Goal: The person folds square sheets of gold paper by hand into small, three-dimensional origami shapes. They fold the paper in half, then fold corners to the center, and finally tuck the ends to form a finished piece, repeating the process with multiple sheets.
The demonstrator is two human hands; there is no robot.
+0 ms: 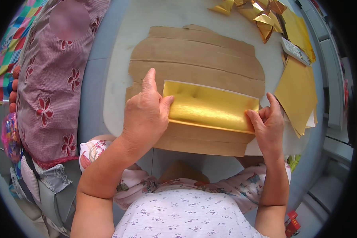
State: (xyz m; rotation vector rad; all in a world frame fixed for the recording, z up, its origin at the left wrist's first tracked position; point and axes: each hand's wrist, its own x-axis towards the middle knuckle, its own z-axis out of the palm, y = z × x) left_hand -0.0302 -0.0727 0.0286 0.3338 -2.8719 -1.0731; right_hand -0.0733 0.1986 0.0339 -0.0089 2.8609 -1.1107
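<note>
A strip of shiny gold foil paper, apparently folded over along its near edge, is stretched level between my two hands above a sheet of brown cardboard. My left hand pinches its left end, thumb on top and index finger pointing away from me. At the right end, my right hand grips the paper with the thumb on its face and the index finger raised. The cardboard has creases and ragged edges and lies on a pale table. Part of each hand's fingers is hidden under or behind the paper.
Folded gold foil pieces are heaped at the far right of the table. A white calculator lies on a stack of yellow-gold sheets at the right. Left of the table, a pink cloth with red flowers covers a piece of furniture.
</note>
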